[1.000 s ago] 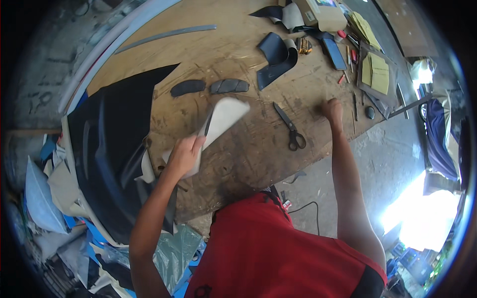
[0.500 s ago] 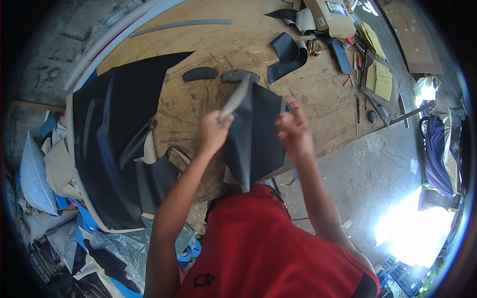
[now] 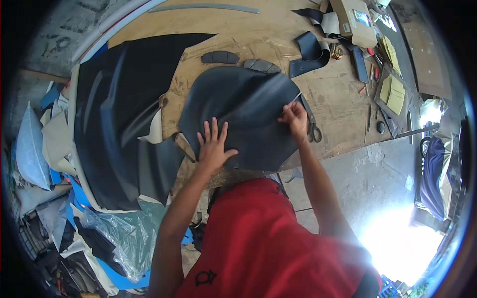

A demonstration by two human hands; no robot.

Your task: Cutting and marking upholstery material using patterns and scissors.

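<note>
A rounded piece of black leather-like sheet (image 3: 238,109) lies spread on the wooden table in front of me. My left hand (image 3: 214,151) rests flat on its lower left part, fingers spread, holding nothing. At the piece's right edge, my right hand (image 3: 295,119) is closed on a thin, pale pen-like stick (image 3: 297,96), whose end points up and to the right. Just right of that hand lies a pair of scissors (image 3: 314,130) with dark handles, its blades partly along the sheet's edge. Two dark curved pads, a left one (image 3: 220,57) and a right one (image 3: 262,66), sit beyond the piece.
A large black sheet (image 3: 124,104) covers the table's left side. At the far right are a curled black strip (image 3: 310,54), a cardboard box (image 3: 354,22), a phone (image 3: 359,64), yellow paper pieces (image 3: 392,94) and small tools. Clear plastic wrap (image 3: 129,238) lies at lower left.
The black piece, folded and lifted at one side by my left hand before, now lies opened out flat. My left hand has let go and pressed down; my right hand has closed on the pen-like stick.
</note>
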